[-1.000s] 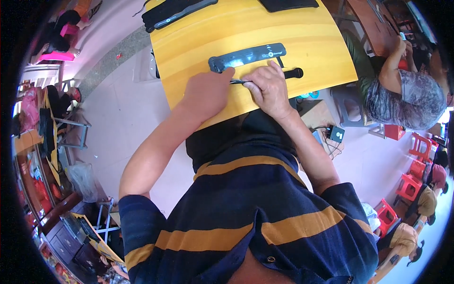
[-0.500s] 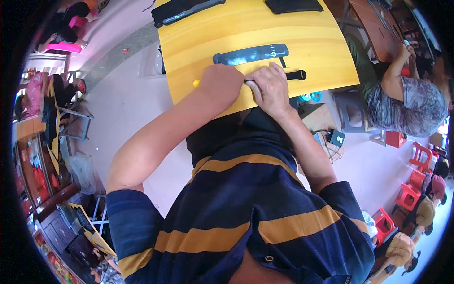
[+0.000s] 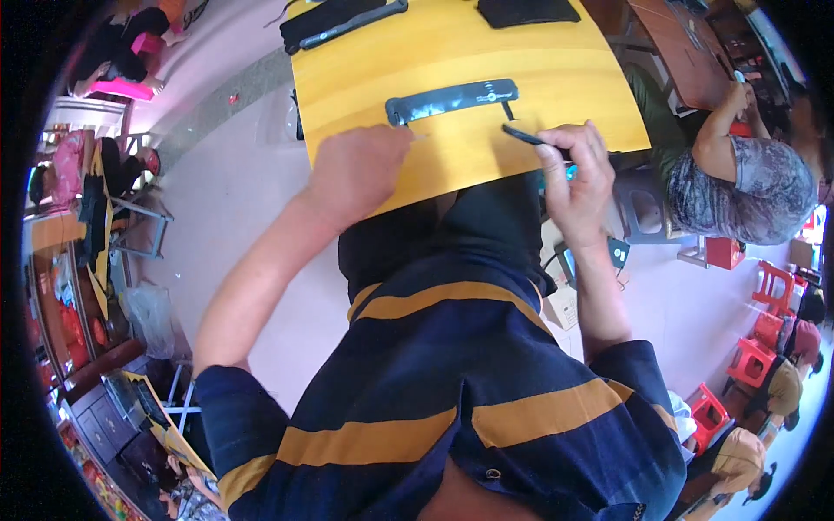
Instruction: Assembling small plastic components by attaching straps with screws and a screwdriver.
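Observation:
A long black, slightly curved strip (image 3: 452, 101) with a glossy face lies across the yellow tabletop (image 3: 469, 61), a short black tab hanging from its near edge. To its right, my right hand (image 3: 580, 178) pinches a narrow black strap (image 3: 521, 135) between thumb and fingers, just above the table's near right edge. My left hand (image 3: 360, 169) is closed at the left, near the strip's left end. A thin pale tip pokes out by its fingers, but what it holds is mostly hidden.
At the table's far edge lie a black pouch-like bundle (image 3: 343, 26) and another flat black item (image 3: 528, 10). A person in a patterned top (image 3: 747, 187) works at a brown table on the right. Red stools (image 3: 751, 365) and a grey stool (image 3: 645, 213) stand on the floor.
My hands were together below the strip and have drawn apart, left hand leftward, right hand rightward. The right hand has lifted the black strap. The yellow piece by my left wrist no longer shows.

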`<state>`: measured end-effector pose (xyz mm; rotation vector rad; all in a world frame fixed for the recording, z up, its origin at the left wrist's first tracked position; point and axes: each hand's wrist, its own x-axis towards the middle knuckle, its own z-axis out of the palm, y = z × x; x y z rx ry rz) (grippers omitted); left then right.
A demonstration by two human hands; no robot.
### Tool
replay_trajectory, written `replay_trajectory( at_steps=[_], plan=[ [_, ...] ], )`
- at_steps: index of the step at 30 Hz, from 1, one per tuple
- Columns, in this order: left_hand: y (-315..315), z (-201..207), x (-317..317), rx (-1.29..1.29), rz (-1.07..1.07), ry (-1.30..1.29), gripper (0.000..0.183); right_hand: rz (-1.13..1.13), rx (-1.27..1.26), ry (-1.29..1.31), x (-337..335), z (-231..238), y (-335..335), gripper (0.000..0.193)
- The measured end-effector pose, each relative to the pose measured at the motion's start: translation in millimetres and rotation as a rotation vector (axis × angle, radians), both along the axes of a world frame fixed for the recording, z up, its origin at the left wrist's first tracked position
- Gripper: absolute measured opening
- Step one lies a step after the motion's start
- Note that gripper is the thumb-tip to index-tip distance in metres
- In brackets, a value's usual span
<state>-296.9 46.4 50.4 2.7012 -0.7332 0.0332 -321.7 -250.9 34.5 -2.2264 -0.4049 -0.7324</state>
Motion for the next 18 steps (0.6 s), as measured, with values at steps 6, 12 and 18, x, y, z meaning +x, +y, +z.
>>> replay_trajectory(
  at_steps=[6, 12, 18],
  plan=[
    [-25, -50, 3, -0.019, -0.006, -0.086, 0.015, -0.035, -0.023, -0.019, -17, -4, 14, 0.011],
    [-44, -79, 21, -0.048, -0.016, -0.251, 0.007, -0.036, -0.093, -0.022, -21, -19, 19, 0.013],
    [-39, -77, 19, -0.154, -0.013, -0.364, 0.009, -0.024, -0.079, -0.016, -17, -30, 29, 0.014]
  ],
)
